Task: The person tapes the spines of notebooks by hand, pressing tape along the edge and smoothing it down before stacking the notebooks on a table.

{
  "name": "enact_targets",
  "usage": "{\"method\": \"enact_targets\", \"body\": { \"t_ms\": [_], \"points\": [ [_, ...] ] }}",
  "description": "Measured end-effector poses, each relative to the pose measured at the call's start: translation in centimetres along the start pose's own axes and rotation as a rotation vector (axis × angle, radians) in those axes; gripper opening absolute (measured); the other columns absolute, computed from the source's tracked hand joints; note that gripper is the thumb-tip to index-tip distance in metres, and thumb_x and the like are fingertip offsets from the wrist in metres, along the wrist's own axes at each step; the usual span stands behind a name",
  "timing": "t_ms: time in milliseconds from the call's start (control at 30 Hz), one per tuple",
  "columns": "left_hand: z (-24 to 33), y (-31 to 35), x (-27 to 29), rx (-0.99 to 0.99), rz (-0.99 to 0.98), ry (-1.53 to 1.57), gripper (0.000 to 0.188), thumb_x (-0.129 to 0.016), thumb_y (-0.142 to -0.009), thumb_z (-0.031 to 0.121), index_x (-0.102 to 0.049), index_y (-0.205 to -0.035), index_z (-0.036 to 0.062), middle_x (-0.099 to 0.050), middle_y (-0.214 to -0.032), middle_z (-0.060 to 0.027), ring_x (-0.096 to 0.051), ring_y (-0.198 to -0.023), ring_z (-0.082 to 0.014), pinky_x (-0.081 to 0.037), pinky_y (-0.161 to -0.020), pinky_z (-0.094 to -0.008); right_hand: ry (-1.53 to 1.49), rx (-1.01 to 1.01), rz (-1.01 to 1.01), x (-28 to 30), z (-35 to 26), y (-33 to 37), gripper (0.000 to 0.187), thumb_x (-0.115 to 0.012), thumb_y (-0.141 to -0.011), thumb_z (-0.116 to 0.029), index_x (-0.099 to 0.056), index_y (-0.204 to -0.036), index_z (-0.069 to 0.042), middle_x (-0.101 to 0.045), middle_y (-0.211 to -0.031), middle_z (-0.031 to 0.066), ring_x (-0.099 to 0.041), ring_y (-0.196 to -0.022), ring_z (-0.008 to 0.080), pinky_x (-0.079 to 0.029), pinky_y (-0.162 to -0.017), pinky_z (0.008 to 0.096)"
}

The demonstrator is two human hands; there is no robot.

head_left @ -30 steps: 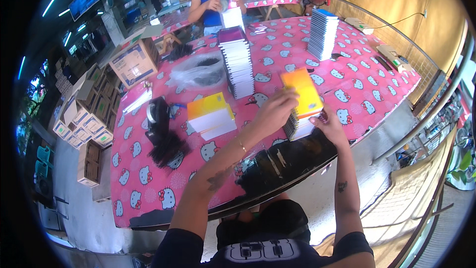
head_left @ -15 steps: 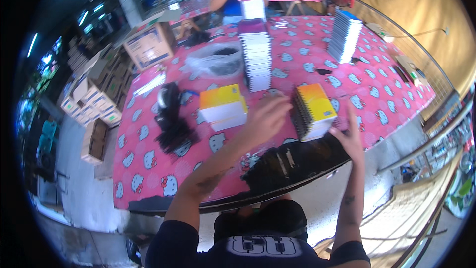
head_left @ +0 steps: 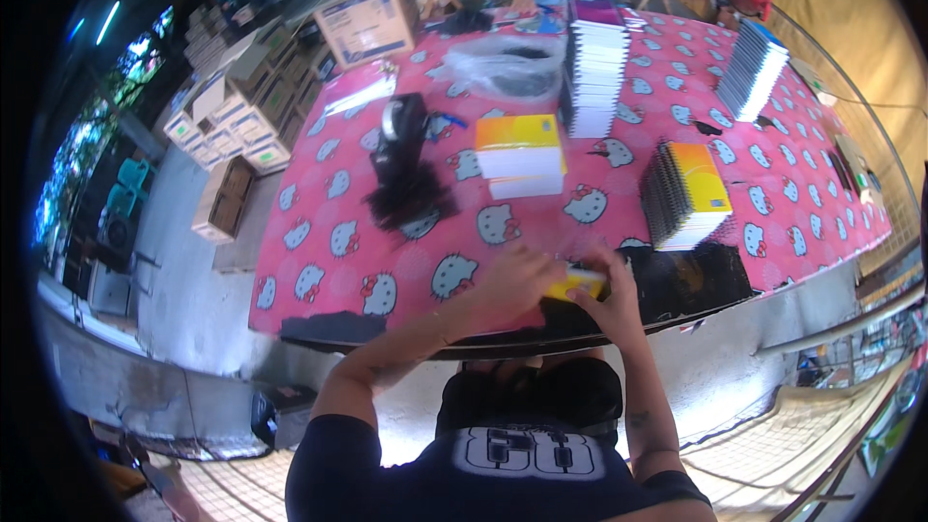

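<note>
Over at the left, one open carton (head_left: 362,27) stands by the back of the counter (head_left: 686,285). One black bristly bundle (head_left: 411,198) lies in front, and between it and the front edge a stretch of pink cloth (head_left: 319,256) gives room to move. One clear plastic bag (head_left: 483,72) lies farther back; before it sits one orange-and-yellow paper pile (head_left: 519,159). The left hand (head_left: 512,280) is near the front edge, too blurred for me to tell how its fingers are set. Just beside it, close to that edge, is one yellow booklet (head_left: 568,288), partly hidden, its long axis seemingly running left to right. The right hand (head_left: 611,295) pinches its right end between thumb and fingers. Behind rises one purple-topped stack (head_left: 594,68); farther right stand one yellow-topped spiral stack (head_left: 691,193), bound edge leftward, and one blue-topped stack (head_left: 752,68).
</note>
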State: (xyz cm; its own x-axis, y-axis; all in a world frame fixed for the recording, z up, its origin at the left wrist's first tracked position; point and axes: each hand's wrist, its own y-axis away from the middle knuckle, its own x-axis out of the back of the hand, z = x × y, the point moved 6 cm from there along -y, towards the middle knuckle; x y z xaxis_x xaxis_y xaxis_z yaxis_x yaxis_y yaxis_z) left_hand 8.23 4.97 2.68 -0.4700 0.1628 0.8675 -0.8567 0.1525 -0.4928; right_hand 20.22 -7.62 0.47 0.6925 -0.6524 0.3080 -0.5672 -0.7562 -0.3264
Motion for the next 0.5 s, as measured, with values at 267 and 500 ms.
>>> {"method": "enact_targets", "body": {
  "t_ms": [267,500],
  "points": [
    [-15.3,11.3,3.6,0.659,0.168,-0.393,0.023,-0.069,-0.088,0.015,-0.067,-0.108,0.0037,-0.063,-0.101,-0.0123,-0.061,-0.090,-0.0337,-0.052,-0.081,-0.0452,-0.223,-0.168,-0.038,-2.4,3.3,2.0,0.038,-0.075,-0.084,0.004,-0.063,-0.120,-0.001,-0.068,-0.105,0.0094,-0.065,-0.099,0.0152,-0.052,-0.088,0.0298],
    [-13.9,11.1,4.2,0.516,0.363,-0.495,0.030,-0.066,-0.089,0.006,-0.065,-0.119,0.0058,-0.059,-0.099,-0.0125,-0.060,-0.087,-0.0320,-0.054,-0.074,-0.0411,-0.282,-0.108,-0.248,-4.0,2.8,1.2,0.030,-0.071,-0.091,-0.006,-0.068,-0.120,0.002,-0.069,-0.111,0.0073,-0.063,-0.104,0.0148,-0.048,-0.093,0.0276]
  ]
}}
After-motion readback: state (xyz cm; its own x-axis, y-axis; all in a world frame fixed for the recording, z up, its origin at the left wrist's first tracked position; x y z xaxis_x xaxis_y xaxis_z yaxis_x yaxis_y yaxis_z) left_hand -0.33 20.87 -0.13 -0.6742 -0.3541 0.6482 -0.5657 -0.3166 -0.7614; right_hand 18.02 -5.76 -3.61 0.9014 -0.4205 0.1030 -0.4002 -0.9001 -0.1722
